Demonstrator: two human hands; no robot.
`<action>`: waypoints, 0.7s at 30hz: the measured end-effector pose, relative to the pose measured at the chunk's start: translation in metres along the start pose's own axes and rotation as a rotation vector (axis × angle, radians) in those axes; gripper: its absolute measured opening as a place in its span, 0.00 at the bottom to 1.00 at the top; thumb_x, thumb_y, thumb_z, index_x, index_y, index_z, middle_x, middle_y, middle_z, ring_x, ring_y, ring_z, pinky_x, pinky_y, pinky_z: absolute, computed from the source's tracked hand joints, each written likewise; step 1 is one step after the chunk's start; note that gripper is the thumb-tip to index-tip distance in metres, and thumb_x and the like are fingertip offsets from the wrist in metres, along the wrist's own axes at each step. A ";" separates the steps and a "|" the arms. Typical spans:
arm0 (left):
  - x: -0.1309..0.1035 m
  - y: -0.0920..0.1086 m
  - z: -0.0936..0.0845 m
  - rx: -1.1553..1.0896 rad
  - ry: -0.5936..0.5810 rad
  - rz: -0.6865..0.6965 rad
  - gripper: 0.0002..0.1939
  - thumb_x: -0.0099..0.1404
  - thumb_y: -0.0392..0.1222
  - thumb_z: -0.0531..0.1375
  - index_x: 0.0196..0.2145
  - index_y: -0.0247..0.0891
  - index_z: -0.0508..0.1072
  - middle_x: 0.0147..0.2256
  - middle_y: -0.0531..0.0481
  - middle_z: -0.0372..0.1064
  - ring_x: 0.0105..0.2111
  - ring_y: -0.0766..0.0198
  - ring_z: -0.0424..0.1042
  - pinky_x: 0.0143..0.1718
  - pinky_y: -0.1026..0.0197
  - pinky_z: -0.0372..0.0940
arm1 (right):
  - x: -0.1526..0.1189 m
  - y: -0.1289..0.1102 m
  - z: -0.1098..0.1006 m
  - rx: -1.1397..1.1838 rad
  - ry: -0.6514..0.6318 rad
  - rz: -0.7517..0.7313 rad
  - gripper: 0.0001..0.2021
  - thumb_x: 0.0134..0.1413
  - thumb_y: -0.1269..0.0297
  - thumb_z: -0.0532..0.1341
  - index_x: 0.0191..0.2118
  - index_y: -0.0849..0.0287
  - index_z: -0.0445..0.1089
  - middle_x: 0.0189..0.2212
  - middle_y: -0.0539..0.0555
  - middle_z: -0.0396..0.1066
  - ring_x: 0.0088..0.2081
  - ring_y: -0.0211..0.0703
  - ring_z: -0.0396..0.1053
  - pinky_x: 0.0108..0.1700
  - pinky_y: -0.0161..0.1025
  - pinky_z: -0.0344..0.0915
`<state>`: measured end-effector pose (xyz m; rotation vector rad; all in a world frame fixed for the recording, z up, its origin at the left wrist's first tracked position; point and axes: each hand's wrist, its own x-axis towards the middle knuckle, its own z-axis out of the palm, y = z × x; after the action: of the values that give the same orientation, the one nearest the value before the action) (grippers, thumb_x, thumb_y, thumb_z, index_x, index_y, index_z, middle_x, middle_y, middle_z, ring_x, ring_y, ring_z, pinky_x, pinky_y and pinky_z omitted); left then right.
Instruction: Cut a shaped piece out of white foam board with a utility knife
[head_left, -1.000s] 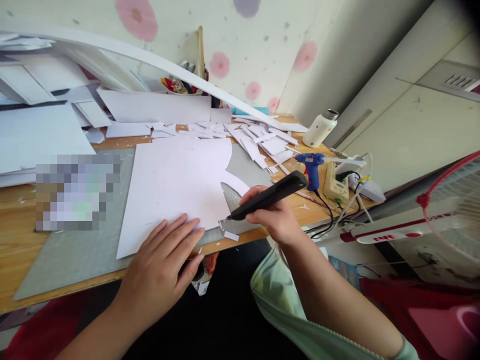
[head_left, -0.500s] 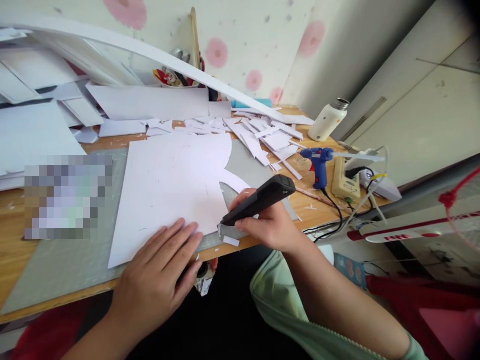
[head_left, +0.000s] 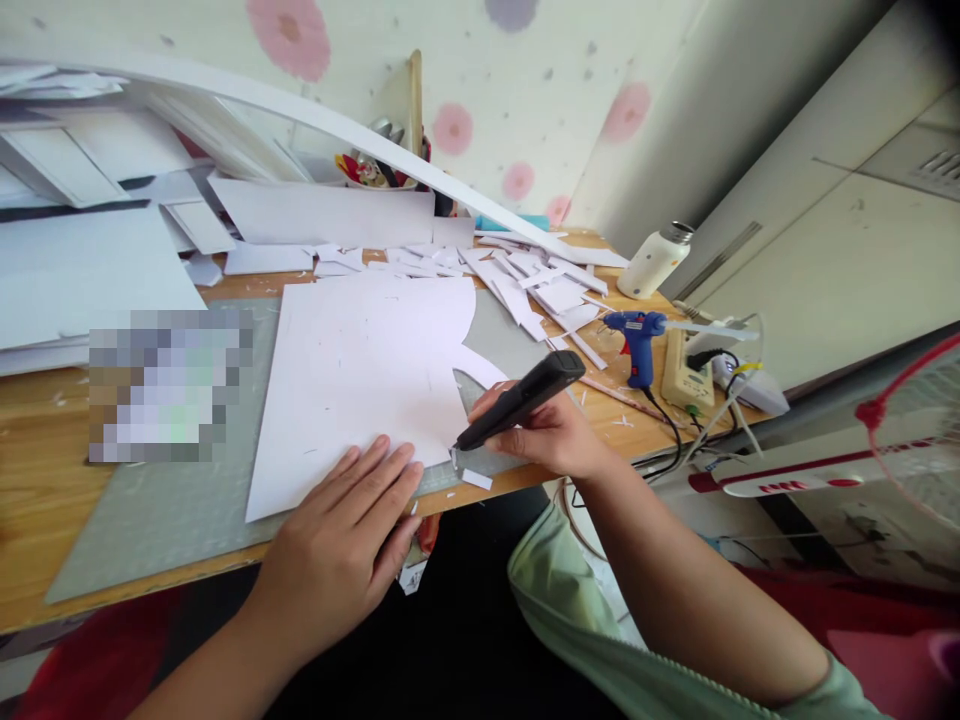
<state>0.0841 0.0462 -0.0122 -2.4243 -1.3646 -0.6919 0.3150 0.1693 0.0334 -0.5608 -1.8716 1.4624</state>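
Observation:
My left hand (head_left: 352, 535) lies flat with fingers spread on the lower edge of a white foam board sheet (head_left: 360, 370). In my right hand (head_left: 551, 430) is a chunky black cutter knife (head_left: 525, 400), gripped like a pen and slanting down to the left. Its narrow tip meets the sheet's lower right corner. The sheet has a curved cutout on its right side, with a curved white strip (head_left: 484, 365) beside it. A small white offcut (head_left: 477, 480) rests just below the tip. A grey-green cutting mat (head_left: 172, 510) lies underneath.
White scraps (head_left: 540, 280) are heaped along the back of the wooden table (head_left: 45, 500). A blue glue gun (head_left: 637, 335), a power strip (head_left: 686, 370) and a white bottle (head_left: 656, 260) stand at the right. White boards (head_left: 82, 270) are stacked left, near a blurred-out rectangle. A long white strip (head_left: 322, 118) arches across the back.
The whole scene has shifted slightly to the right as the camera turned. Both hands keep nearly the same places, with the knife tip still at the sheet's lower right corner.

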 end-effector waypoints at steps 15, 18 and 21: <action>-0.003 0.002 0.003 -0.007 0.074 -0.017 0.21 0.63 0.36 0.58 0.54 0.35 0.70 0.54 0.41 0.71 0.57 0.50 0.67 0.58 0.44 0.64 | -0.017 0.024 0.018 0.534 0.787 -0.018 0.10 0.35 0.67 0.69 0.29 0.58 0.72 0.22 0.46 0.73 0.17 0.33 0.66 0.23 0.33 0.68; -0.002 0.005 -0.001 -0.011 0.044 -0.045 0.21 0.63 0.37 0.56 0.54 0.34 0.70 0.55 0.40 0.70 0.57 0.49 0.66 0.58 0.44 0.64 | -0.016 0.025 0.023 0.533 0.829 -0.035 0.11 0.37 0.67 0.71 0.32 0.57 0.72 0.19 0.44 0.69 0.17 0.31 0.64 0.22 0.32 0.66; -0.001 0.009 -0.004 -0.024 -0.003 -0.111 0.22 0.63 0.41 0.57 0.55 0.37 0.69 0.56 0.42 0.69 0.58 0.49 0.65 0.58 0.43 0.63 | -0.013 0.028 0.025 0.527 0.829 -0.024 0.14 0.36 0.68 0.73 0.33 0.58 0.73 0.16 0.42 0.65 0.15 0.30 0.61 0.20 0.31 0.64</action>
<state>0.0904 0.0389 -0.0089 -2.3830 -1.5094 -0.7354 0.3033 0.1509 0.0003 -0.7249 -0.8145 1.3365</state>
